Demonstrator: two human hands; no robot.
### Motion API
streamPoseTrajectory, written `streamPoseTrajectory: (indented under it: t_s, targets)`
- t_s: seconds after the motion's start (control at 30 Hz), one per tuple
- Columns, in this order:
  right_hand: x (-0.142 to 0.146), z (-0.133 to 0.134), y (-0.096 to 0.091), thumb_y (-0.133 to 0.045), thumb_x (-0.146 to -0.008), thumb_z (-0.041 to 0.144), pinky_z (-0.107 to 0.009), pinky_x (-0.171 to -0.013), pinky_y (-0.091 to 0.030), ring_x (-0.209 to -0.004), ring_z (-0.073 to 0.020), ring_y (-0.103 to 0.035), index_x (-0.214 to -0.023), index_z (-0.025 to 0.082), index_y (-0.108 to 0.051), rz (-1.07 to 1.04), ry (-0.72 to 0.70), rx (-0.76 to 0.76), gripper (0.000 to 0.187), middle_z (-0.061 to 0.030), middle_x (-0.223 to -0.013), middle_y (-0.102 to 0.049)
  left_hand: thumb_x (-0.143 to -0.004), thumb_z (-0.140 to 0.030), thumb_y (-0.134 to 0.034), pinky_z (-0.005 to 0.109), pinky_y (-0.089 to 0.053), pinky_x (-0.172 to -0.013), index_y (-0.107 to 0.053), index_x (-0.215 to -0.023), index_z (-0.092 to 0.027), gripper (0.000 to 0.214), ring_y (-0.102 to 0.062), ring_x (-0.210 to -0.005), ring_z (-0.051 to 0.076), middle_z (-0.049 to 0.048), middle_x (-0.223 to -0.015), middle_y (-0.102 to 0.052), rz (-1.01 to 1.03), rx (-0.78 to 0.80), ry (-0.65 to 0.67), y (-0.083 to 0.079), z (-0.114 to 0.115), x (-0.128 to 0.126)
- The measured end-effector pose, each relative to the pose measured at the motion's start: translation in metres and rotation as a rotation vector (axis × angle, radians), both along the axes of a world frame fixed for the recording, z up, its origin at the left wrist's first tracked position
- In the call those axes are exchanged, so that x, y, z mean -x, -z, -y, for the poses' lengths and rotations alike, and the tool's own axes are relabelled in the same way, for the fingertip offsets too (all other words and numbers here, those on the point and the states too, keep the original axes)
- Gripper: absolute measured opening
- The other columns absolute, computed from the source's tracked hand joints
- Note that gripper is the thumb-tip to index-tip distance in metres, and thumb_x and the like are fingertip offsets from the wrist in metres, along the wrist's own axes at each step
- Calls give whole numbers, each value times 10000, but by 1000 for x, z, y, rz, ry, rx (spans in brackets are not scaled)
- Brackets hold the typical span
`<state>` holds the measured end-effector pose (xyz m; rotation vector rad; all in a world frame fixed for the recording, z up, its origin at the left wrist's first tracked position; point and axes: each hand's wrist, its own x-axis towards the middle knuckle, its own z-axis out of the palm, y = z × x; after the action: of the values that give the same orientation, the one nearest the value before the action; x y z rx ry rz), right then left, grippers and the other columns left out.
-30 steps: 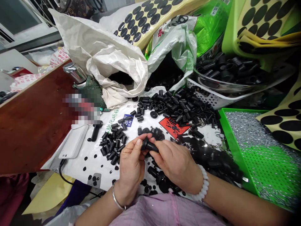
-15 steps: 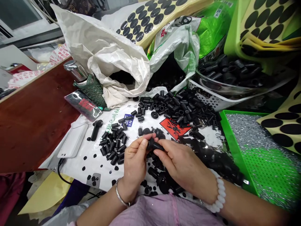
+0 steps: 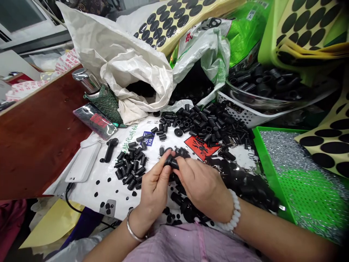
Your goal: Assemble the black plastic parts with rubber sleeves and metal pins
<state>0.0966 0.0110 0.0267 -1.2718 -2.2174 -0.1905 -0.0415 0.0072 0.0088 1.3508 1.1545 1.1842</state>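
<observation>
Between my two hands, over the middle of the white sheet, is a small black plastic part [image 3: 171, 162], round and wider at its left end. My left hand [image 3: 155, 182] pinches that wide end between thumb and fingers. The fingers of my right hand [image 3: 200, 182] close round its narrower right end. Left of my hands lies a pile of short black cylindrical caps [image 3: 131, 165]. Beyond them spreads a larger heap of black tube pieces [image 3: 201, 122]. More black parts [image 3: 188, 209] lie under my right hand, partly hidden by it.
A green tray [image 3: 272, 171] of metal pins stands at the right. Behind are a white sack [image 3: 114, 47], a plastic bowl of black parts [image 3: 268, 98] and a white basket [image 3: 237, 109]. A white power bank [image 3: 84, 162] with a cable and a black crank-shaped piece [image 3: 110, 150] lie left.
Both hands have shifted slightly left with the black part. My right hand has turned and its fingers now wrap more closely round the part's right end.
</observation>
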Motion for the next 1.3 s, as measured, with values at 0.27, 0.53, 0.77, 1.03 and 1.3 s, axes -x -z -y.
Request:
streamPoseTrajectory:
  t_s: [0.27, 0.53, 0.77, 1.03, 1.3]
  targets:
    - [0, -5, 3, -370, -891, 218, -295, -512, -393, -610, -177, -534, -991, 53, -593, -140, -55, 139, 295, -104, -704, -610, -884, -277, -467, 310, -421, -972, -529, -1203, -194, 335, -553, -1078, 194, 66, -1192, -581, 92, 33, -96, 3, -1, -9]
    - [0, -10, -7, -393, -867, 294, -228, -525, -431, -567, -108, -520, -880, 134, -573, -640, -98, 674, 241, -27, -675, -591, -896, -204, -440, 220, -398, -983, -524, -1208, -230, 324, -541, -1094, 141, 20, -1189, -586, -48, -179, -118, 4, -1, -10]
    - [9, -16, -12, -393, -841, 371, -165, -308, -240, -358, -33, -273, -649, 172, -435, -994, -49, 1085, 280, 75, -482, -372, -904, -219, -424, 285, -411, -982, -506, -1221, -240, 328, -546, -1091, 165, 34, -1175, -594, -27, -191, -132, 11, -3, -9]
    - [-1, -21, -15, -400, -847, 419, -155, -302, -254, -332, -30, -318, -622, 167, -466, -963, -90, 1261, 345, 68, -455, -414, -897, -233, -439, 304, -420, -974, -518, -1211, -208, 324, -571, -1054, 177, 64, -1173, -593, 59, -139, -97, 15, -8, -7]
    - [-6, -15, -12, -397, -841, 250, -264, -531, -420, -602, -146, -525, -866, 114, -601, -430, -104, 645, 247, -75, -699, -598, -889, -211, -455, 247, -421, -974, -540, -1194, -209, 317, -566, -1066, 159, 37, -1146, -614, -35, -189, -127, 14, -5, -11]
